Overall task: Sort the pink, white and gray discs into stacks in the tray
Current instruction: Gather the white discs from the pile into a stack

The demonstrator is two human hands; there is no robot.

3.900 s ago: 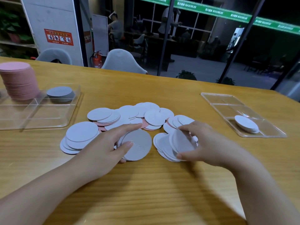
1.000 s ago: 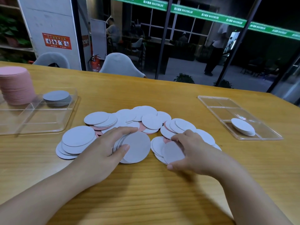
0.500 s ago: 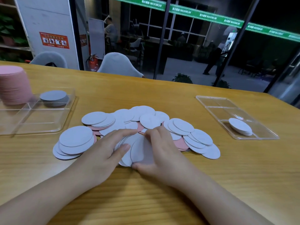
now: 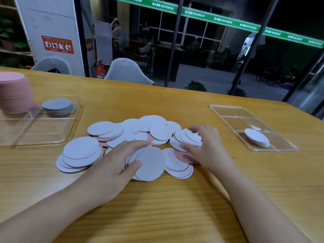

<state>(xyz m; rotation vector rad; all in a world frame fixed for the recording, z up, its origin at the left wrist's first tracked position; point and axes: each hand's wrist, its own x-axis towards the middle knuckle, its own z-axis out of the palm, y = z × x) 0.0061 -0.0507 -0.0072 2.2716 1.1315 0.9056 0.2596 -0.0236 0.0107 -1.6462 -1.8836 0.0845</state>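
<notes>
Discs [image 4: 133, 135], white with a few pink ones showing beneath, lie spread in an overlapping heap at the middle of the wooden table [image 4: 175, 207]. Left hand [image 4: 112, 167] grips a fanned bunch of white discs [image 4: 150, 163] at the near edge of the heap, fingers curved over the top and thumb pressing on the face of the nearest one. Right hand [image 4: 208, 148] is curled round a small tilted bunch of white discs [image 4: 189, 137] on the right side of the heap, thumb below and fingers above. Left clear tray [image 4: 43, 137], with dividers, holds a tall pink stack [image 4: 14, 95] in its far left compartment and a low gray stack [image 4: 57, 106] in the compartment just beside it. Right clear tray [image 4: 233, 113] holds a short white stack [image 4: 256, 137] in its nearest compartment. Two gray chairs [image 4: 128, 71] stand behind the table.
</notes>
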